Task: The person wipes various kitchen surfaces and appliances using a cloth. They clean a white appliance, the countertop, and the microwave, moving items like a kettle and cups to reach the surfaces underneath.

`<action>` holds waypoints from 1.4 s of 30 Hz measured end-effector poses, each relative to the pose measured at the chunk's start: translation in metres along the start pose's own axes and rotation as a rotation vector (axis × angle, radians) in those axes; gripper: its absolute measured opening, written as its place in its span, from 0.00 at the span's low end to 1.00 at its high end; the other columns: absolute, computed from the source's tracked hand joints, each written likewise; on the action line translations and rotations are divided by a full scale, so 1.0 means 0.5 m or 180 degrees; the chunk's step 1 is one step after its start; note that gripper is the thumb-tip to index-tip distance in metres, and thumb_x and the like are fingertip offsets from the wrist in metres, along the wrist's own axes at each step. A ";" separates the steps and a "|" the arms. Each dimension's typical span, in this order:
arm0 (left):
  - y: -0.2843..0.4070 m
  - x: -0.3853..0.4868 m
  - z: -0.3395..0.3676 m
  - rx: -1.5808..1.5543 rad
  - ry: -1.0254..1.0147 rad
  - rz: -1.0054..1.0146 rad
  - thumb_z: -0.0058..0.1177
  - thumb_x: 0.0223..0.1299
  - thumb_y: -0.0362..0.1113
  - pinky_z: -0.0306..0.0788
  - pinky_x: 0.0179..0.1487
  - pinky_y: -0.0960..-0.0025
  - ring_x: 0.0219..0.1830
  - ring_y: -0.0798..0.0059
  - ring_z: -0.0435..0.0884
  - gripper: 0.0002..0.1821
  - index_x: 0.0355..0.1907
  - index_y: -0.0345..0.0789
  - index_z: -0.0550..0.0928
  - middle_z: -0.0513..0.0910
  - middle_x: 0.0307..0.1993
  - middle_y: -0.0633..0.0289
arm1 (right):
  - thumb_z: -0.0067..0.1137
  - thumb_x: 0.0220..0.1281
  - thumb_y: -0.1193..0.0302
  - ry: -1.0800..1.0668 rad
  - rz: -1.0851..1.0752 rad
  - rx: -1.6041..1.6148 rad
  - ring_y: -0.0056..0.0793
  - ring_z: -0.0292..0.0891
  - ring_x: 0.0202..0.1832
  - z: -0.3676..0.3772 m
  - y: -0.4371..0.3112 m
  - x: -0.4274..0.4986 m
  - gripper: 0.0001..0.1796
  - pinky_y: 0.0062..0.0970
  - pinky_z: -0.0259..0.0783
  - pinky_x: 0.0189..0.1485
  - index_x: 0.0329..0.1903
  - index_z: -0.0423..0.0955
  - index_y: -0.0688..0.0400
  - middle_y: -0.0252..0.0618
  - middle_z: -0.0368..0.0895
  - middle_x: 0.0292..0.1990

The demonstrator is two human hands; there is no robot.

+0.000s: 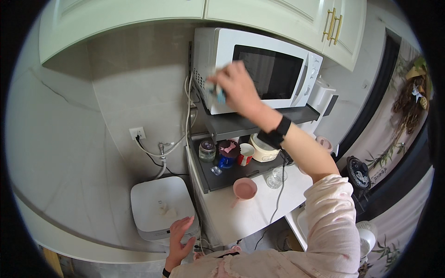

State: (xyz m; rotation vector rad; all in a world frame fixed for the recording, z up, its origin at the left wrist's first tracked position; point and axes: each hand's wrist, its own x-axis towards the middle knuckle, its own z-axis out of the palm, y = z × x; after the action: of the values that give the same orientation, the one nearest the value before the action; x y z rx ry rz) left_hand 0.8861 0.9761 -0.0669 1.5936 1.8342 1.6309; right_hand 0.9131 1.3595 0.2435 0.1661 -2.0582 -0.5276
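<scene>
My right hand (236,87), blurred, is closed around a small light-blue and whitish cloth (219,93). It is in front of the left part of a white Midea microwave oven (224,52); whether the cloth touches the casing I cannot tell. The oven's door looks closed. Lower down, my left hand (179,239) has its fingers apart and holds nothing. It is by the front edge of a white, box-shaped appliance (149,194) with a flat lid, on which a crumpled pale tissue or cloth (167,211) lies.
Beneath the dark shelf (236,128) stand a glass jar (207,151), a blue jar (226,161), a red-and-white mug (245,154) and a cream small appliance (264,151). A pink cup (245,189) and a clear glass (275,179) are on the white counter (222,215), which a black cord (280,198) crosses. Cabinets (264,14) hang overhead.
</scene>
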 end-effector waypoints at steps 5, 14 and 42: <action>-0.016 -0.014 -0.017 0.0136 -0.0067 -0.0021 0.56 0.49 0.31 0.59 0.74 0.54 0.69 0.53 0.71 0.36 0.68 0.37 0.78 0.79 0.64 0.53 | 0.63 0.48 0.81 -0.0916 -0.0349 0.0580 0.41 0.71 0.48 -0.007 -0.053 -0.095 0.18 0.35 0.73 0.49 0.44 0.83 0.54 0.37 0.75 0.42; -0.027 -0.003 -0.004 -0.0014 -0.0010 -0.0182 0.54 0.50 0.29 0.59 0.74 0.55 0.69 0.54 0.70 0.35 0.67 0.36 0.79 0.79 0.64 0.53 | 0.62 0.48 0.77 -0.0739 -0.0536 0.0480 0.40 0.72 0.48 0.002 -0.043 -0.043 0.08 0.36 0.74 0.47 0.33 0.83 0.53 0.37 0.73 0.41; -0.038 0.029 0.020 0.0155 -0.0020 -0.0391 0.57 0.45 0.28 0.57 0.74 0.52 0.66 0.51 0.72 0.35 0.64 0.36 0.81 0.82 0.59 0.51 | 0.59 0.51 0.78 -0.1711 0.2830 -0.1777 0.52 0.75 0.51 -0.264 0.424 -0.567 0.21 0.45 0.78 0.52 0.50 0.79 0.53 0.41 0.84 0.45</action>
State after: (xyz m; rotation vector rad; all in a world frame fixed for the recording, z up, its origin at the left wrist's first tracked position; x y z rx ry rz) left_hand 0.8773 0.9971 -0.0794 1.4714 1.9414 1.5382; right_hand 1.1932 1.6021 0.1693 -1.2760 -2.1177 -0.5768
